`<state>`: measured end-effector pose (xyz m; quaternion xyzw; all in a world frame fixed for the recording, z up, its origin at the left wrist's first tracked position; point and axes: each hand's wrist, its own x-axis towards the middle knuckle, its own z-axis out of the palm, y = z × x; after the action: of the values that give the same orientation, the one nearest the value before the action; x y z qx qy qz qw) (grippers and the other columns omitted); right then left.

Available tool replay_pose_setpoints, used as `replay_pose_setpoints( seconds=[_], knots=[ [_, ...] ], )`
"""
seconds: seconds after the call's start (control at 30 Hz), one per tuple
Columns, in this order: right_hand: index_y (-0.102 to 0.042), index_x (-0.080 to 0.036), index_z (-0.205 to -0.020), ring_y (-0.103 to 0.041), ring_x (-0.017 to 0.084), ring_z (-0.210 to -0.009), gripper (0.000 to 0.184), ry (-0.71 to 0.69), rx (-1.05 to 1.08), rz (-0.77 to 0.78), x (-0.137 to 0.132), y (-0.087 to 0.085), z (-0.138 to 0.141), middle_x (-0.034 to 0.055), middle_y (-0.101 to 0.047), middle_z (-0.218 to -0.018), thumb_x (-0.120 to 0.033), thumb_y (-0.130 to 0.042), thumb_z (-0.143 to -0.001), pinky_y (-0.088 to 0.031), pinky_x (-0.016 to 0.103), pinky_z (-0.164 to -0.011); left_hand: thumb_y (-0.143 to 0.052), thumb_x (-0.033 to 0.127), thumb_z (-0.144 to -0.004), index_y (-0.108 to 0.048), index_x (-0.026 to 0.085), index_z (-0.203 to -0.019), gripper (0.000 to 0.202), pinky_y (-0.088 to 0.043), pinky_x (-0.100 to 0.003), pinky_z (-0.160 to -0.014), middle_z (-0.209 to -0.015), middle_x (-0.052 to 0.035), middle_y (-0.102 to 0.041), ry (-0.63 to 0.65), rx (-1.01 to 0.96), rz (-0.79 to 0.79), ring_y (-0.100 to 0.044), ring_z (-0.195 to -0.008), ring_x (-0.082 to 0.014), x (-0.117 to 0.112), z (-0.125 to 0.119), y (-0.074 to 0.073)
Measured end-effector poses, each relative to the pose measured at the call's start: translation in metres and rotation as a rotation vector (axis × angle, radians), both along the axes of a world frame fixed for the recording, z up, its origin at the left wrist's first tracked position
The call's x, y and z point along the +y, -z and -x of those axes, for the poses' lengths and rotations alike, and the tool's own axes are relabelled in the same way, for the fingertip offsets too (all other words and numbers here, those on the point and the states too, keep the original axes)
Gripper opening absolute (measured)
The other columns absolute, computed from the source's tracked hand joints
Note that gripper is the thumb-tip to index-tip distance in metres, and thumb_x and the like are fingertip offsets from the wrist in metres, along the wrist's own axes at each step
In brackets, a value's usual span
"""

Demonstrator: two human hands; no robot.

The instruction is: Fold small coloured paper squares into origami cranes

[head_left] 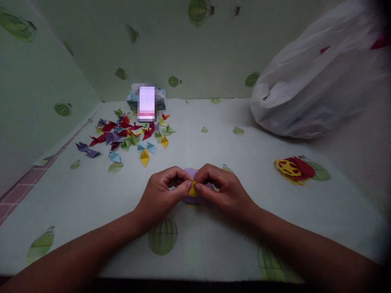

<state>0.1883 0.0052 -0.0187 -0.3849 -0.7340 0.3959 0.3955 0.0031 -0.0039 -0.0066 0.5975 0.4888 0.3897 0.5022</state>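
Observation:
A small folded piece of yellow origami paper (193,189) is pinched between both hands near the middle of the table. My left hand (165,189) grips its left side with thumb and forefinger. On its right side, the thumb and forefinger of my right hand (224,189) are closed on it too. Purple paper (189,174) lies flat on the table beneath my fingers, partly covered by them. The yellow piece's exact folds are mostly hidden by the fingertips.
Many folded paper cranes (131,134) in mixed colours lie heaped at the back left. Behind them a lit phone (147,103) leans on a box. Yellow and red paper cutouts (293,169) rest at the right. A white plastic bag (305,81) bulges at the back right.

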Motion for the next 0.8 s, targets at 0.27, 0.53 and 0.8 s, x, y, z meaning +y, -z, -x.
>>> replay_pose_setpoints(
  seconds=[0.27,0.53,0.8],
  knots=[
    [-0.056,-0.017,-0.072,-0.053,0.011,-0.067,0.014,0.023,-0.017,-0.047,-0.0005,0.0020,0.0032,0.0005,-0.059,-0.075,-0.012,-0.061,-0.084,-0.040,0.025,-0.062,-0.068,0.028,-0.081,-0.068,0.015,-0.079,0.013,-0.047,-0.022,-0.063,-0.074,-0.0010,-0.066,0.013,-0.036,0.021,-0.058,-0.069,-0.0112,-0.0005,0.0026,0.0048],
    [-0.052,-0.018,-0.071,-0.052,0.012,-0.067,0.016,0.052,-0.061,-0.126,-0.0012,0.0031,0.0042,0.0008,-0.057,-0.074,-0.010,-0.057,-0.084,-0.039,0.026,-0.061,-0.064,0.029,-0.089,-0.071,0.016,-0.086,0.015,-0.049,-0.020,-0.067,-0.080,-0.0013,-0.069,0.058,-0.071,0.006,-0.060,-0.074,-0.0102,0.0003,0.0067,0.0065],
    [-0.051,-0.018,-0.070,-0.051,0.012,-0.065,0.018,0.089,-0.069,-0.157,-0.0014,0.0055,0.0059,0.0002,-0.056,-0.072,-0.010,-0.059,-0.085,-0.039,0.026,-0.061,-0.074,0.026,-0.078,-0.070,0.016,-0.084,0.012,-0.053,-0.022,-0.067,-0.079,-0.0022,-0.072,0.017,-0.126,0.069,-0.065,-0.073,-0.0124,0.0002,0.0008,0.0055]
  ],
)
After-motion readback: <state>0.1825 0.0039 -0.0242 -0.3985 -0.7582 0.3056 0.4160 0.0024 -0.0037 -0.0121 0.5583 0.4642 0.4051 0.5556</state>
